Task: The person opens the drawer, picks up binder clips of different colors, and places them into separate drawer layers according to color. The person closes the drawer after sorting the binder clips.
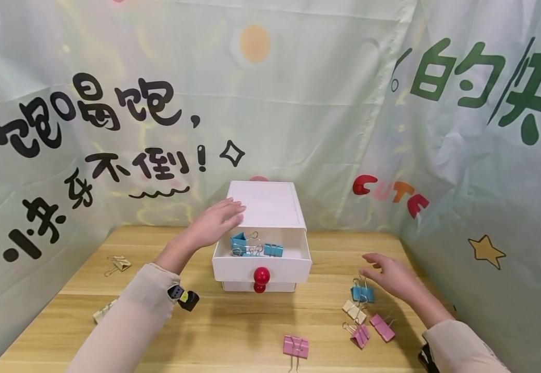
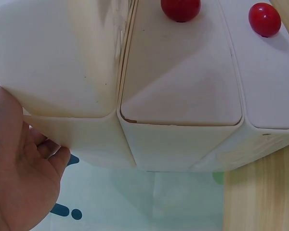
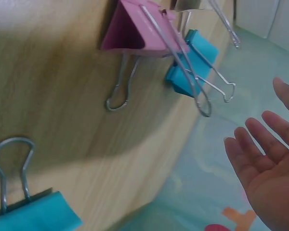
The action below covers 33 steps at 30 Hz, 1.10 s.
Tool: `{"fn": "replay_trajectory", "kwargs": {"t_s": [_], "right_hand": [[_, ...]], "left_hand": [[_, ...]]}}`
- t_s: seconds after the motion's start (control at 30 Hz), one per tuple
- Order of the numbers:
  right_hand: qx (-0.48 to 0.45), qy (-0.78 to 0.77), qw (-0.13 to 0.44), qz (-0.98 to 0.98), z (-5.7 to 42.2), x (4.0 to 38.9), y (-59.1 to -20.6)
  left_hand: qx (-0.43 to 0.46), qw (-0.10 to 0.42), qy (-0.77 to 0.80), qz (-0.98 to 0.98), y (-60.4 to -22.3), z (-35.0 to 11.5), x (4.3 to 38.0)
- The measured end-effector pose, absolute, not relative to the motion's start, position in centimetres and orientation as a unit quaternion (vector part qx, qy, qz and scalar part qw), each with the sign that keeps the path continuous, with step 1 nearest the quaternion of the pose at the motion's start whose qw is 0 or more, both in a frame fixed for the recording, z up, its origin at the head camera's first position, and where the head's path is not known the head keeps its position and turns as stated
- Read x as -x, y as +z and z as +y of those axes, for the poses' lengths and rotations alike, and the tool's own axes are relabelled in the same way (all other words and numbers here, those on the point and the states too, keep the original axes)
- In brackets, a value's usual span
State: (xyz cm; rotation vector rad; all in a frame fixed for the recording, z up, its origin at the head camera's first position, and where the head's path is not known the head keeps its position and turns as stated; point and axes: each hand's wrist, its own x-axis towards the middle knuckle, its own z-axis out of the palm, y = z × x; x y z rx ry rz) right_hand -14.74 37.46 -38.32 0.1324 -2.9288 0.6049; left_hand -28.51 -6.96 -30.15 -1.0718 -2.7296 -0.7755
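White drawer box [image 1: 268, 202] on table [image 1: 233, 336], pulled-out upper drawer [image 1: 234, 269] holding blue clips [image 1: 273, 250]. Left hand [image 1: 213, 224], fingers loose, at box's left edge; right hand [image 1: 395, 277], well apart, fingers relaxed, near another blue clip [image 1: 362, 295].

Soft bright light on the table [image 1: 247, 331], faint shadows by the white box [image 1: 235, 270], slanting shadow across a drawer front [image 2: 183, 67] (left wrist view), right wrist view darker and fuzzier, pale corner glare.
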Motion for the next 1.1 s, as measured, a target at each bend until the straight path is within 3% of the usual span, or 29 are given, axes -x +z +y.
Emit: {"fn": "replay_trajectory", "kwargs": {"t_s": [0.67, 1.1], "right_hand": [[-0.039, 0.298, 0.008, -0.954, 38.9, 15.5, -41.3], [-0.057, 0.287, 0.021, -0.956, 38.8, 15.8, -42.0]], "left_hand": [[0.372, 0.040, -0.246, -0.894, -29.7, -7.5, 29.0], [0.397, 0.055, -0.224, -0.889, -29.8, -7.8, 29.7]]}}
